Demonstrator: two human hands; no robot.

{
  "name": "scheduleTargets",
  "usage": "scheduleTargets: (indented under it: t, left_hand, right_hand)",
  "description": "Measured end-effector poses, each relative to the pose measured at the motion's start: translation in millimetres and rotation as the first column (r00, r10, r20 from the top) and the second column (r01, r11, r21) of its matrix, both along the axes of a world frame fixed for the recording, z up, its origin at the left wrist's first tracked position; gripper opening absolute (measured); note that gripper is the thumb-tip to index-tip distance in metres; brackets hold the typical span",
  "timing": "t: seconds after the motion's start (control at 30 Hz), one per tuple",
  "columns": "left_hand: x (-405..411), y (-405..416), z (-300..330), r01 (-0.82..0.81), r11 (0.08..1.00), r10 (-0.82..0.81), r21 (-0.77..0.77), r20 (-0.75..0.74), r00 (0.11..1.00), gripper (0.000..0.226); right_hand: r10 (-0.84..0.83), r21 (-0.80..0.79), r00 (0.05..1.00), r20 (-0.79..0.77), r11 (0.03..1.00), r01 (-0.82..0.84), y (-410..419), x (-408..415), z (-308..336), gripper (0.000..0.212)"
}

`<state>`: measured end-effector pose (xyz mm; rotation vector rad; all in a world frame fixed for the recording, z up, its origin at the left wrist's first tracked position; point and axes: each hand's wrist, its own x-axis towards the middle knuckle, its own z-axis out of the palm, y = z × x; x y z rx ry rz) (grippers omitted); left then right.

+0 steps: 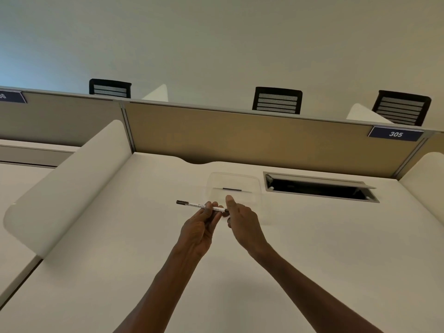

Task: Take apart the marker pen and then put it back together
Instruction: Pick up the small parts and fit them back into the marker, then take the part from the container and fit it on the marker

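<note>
— While both hands are on it, where exactly is the marker pen [203, 206] sitting?

— Held in the air just above the bench [149, 248], lying nearly level. The left hand [199, 229] has its fingertips curled round the white barrel near the middle. The right hand [240, 218] covers the pen's right end with its thumb raised; I judge it is pinching that end, though the fingers themselves are hidden behind the hand.

— What could go wrong from here?

— If the right hand pulls off a cap or end piece with a jerk, the small part could fly free and roll across the bench, perhaps into the open cable slot [319, 188] just to the right. A light fingertip grip on a slim barrel could also let the pen twist or slip instead of separating. Ink on the fingers is possible if a bare tip is under that hand.

— How does the pen look?

— Slim and long, a white barrel with fine printing too small to read, and a dark cap or end piece at the left end. The right end is mostly hidden, so I cannot tell whether it is still whole.

— Anything around it?

— 1 clear plastic container [234, 186] lies on the bench just behind the hands, with a tan partition [264, 138] beyond carrying a plate marked 305 [395, 134], and 3 black chair backs above it.
</note>
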<state>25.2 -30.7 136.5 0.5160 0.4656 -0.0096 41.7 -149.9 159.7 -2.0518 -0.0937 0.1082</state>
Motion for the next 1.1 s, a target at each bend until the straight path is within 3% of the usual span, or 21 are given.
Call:
scheduleTargets:
  t: [0.13, 0.2, 0.33, 0.4, 0.5, 0.57, 0.63, 0.73, 0.87, 0.97, 1.1]
  left_hand:
    - [2, -4, 5, 0.019, 0.997, -0.022, -0.08, -0.036, 0.999, 0.013]
    - [3, -7, 6, 0.039, 0.995, -0.043, -0.097, -0.046, 0.998, 0.016]
    - [1, -9, 4, 0.067, 0.988, -0.076, -0.14, -0.058, 0.995, 0.021]
    - [2, -7, 1, 0.129, 0.991, -0.131, -0.046, -0.053, 0.99, 0.023]
    - [1, -3, -10, 0.217, 0.926, -0.198, 0.31, -0.094, 0.976, 0.036]
    - [0, 2, -22, 0.204, 0.791, -0.143, 0.576, -0.151, 0.978, 0.042]
    - [-1, 7, -37, 0.155, 0.595, -0.06, 0.789, -0.15, 0.987, 0.046]
    - [0, 16, -64, 0.08, 0.301, -0.004, 0.95, -0.083, 0.997, 0.035]
    - [3, 30, -98, 0.014, 0.014, -0.032, 1.0, -0.014, 0.999, 0.016]
    - [5, 38, -127, 0.093, -0.266, -0.094, 0.96, -0.122, 0.988, 0.043]
    - [1, 46, -157, 0.162, -0.485, -0.154, 0.86, -0.267, 0.951, 0.07]
  right_hand:
    - [0.077, 0.035, 0.949, 0.307, 0.995, -0.093, -5, 1, -17, 0.02]
    - [0.068, 0.036, 0.886, 0.459, 0.995, -0.095, -6, 2, -24, 0.016]
    - [0.004, 0.024, 0.825, 0.565, 1.0, -0.021, -5, 8, -26, 0.011]
    - [-0.013, 0.023, 0.822, 0.57, 1.0, 0.0, -6, 11, -25, 0.01]
    - [-0.036, 0.081, 0.858, 0.512, 0.997, -0.006, -8, 16, -19, 0.013]
    - [-0.052, 0.157, 0.883, 0.467, 0.987, -0.025, -8, 20, -12, 0.014]
    - [-0.073, 0.201, 0.889, 0.453, 0.979, -0.022, -10, 26, -5, 0.015]
    - [-0.086, 0.25, 0.882, 0.464, 0.968, -0.038, -13, 33, 2, 0.017]
    - [-0.089, 0.299, 0.894, 0.438, 0.953, -0.052, -16, 37, 2, 0.02]
    - [-0.06, 0.305, 0.923, 0.38, 0.95, -0.064, -18, 38, -3, 0.022]
    - [0.002, 0.342, 0.959, 0.282, 0.934, -0.103, -21, 35, -7, 0.022]
